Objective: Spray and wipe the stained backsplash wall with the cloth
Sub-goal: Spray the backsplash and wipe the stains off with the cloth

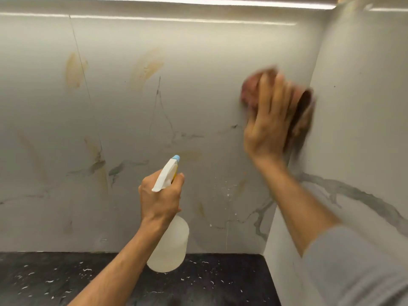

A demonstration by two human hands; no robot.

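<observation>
Both hands are up in front of us in the head view, the only view we have. Our right hand (268,120) lies flat with fingers spread, pressing a reddish cloth (250,89) against the backsplash wall (123,111), close to the corner where a side wall (357,107) meets it. Hand and cloth are blurred, so we judge that a wiping stroke is under way. Our left hand (160,199) is closed around the neck of a spray bottle (169,241), lower than the right hand and to its left, with the nozzle aimed at the wall; we cannot tell whether a finger sits on the trigger.

Yellow-brown stains (146,67) remain well to the left of the cloth, above the bottle hand, with more smears lower down to that hand's left. Small droplets (227,193) speckle the wall between the two hands. A dark counter (220,281) runs below both arms.

What could go wrong, as we judge it: wiping stays in the corner and the far stains get missed; wet drops run down to the counter before the cloth reaches them; the bottle, held in the air, knocks the wall or sprays the wiping arm; and a soiled cloth may smear grease rather than lift it.
</observation>
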